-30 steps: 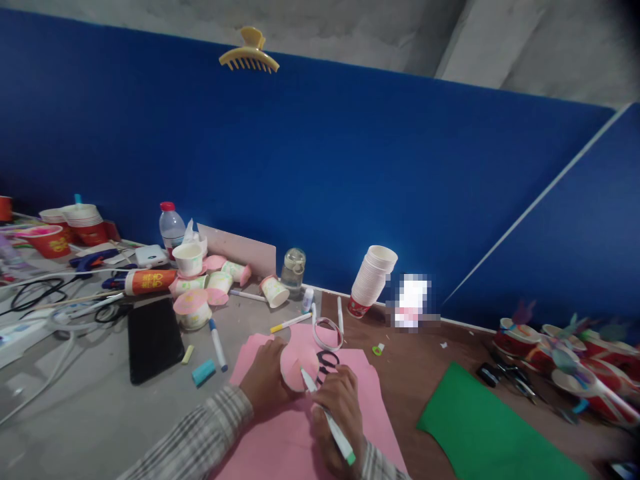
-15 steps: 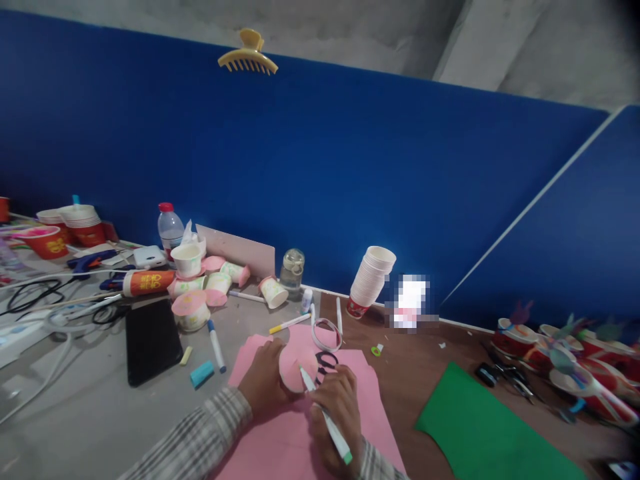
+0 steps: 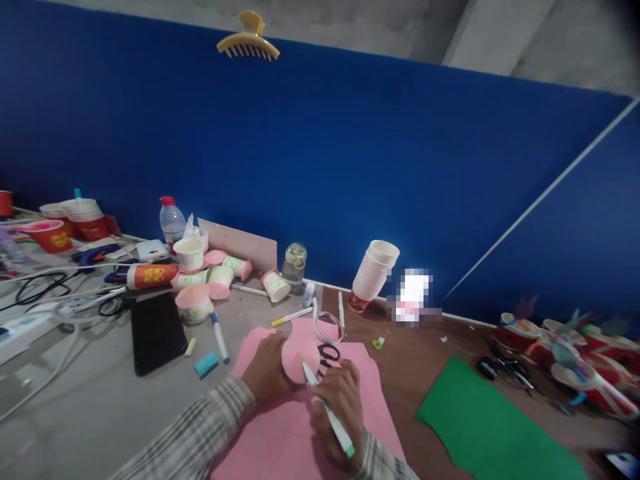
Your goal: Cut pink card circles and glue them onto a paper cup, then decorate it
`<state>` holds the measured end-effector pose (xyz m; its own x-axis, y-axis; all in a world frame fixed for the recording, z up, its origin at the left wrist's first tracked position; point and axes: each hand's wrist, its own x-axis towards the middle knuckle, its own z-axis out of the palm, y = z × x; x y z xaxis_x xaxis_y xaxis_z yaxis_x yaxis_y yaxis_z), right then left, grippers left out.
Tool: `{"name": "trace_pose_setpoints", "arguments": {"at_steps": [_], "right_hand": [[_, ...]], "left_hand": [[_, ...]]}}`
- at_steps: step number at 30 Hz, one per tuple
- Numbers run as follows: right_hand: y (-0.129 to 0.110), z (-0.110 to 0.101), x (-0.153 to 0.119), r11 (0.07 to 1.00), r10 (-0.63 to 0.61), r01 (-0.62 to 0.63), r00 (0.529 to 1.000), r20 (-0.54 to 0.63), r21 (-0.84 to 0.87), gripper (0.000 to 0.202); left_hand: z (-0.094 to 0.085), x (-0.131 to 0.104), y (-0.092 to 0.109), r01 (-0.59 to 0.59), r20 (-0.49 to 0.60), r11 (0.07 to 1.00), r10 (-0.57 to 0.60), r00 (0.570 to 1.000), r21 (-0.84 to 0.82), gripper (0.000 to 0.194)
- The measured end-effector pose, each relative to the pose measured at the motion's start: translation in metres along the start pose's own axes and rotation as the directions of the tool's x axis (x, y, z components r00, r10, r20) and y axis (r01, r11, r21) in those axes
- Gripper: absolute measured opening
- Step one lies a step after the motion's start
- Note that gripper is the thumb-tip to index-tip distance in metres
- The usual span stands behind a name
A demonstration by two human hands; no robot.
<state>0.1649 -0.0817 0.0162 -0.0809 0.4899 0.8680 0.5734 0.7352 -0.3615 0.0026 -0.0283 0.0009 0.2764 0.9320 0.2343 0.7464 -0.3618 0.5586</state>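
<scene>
My left hand [image 3: 270, 365] is closed around the side of a round pink paper piece [image 3: 299, 353] with a pale edge; whether a cup sits under it is hidden. In my right hand [image 3: 340, 407] is a white marker pen [image 3: 334, 421] with a green end, held slantwise. Its green tip touches or nearly touches the pink piece. Large pink paper sheets [image 3: 280, 433] lie beneath both hands. Just beyond my right hand show the black handles of scissors [image 3: 329, 353]. A roll of white tape [image 3: 330, 328] rests at the sheets' far edge.
To the left are pink-trimmed paper cups [image 3: 195, 305], a black phone [image 3: 157, 333], a blue marker [image 3: 220, 339] and cables. A leaning cup stack [image 3: 373, 277] stands behind. Green paper [image 3: 490, 427] and decorated red cups [image 3: 575, 360] lie right. A blue partition [image 3: 320, 147] closes the back.
The view has shifted slightly, so the table things sit a little higher and further right. Both hands keep their hold; the marker tip remains at the pink piece.
</scene>
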Motion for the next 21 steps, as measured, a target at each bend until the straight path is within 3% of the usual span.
{"name": "trace_pose_setpoints", "arguments": {"at_steps": [6, 21], "right_hand": [[0.0024, -0.0021, -0.0004, 1.000, 0.021, -0.022, 0.998, 0.066, 0.016, 0.010], [0.0021, -0.0026, -0.0006, 0.999, 0.016, -0.018, 0.999, 0.046, 0.041, 0.010]], "left_hand": [[-0.0006, 0.0014, -0.0005, 0.001, 0.016, 1.000, -0.002, 1.000, 0.028, 0.042], [0.0036, 0.0021, -0.0062, 0.018, -0.012, 0.999, -0.018, 1.000, -0.031, 0.047]]}}
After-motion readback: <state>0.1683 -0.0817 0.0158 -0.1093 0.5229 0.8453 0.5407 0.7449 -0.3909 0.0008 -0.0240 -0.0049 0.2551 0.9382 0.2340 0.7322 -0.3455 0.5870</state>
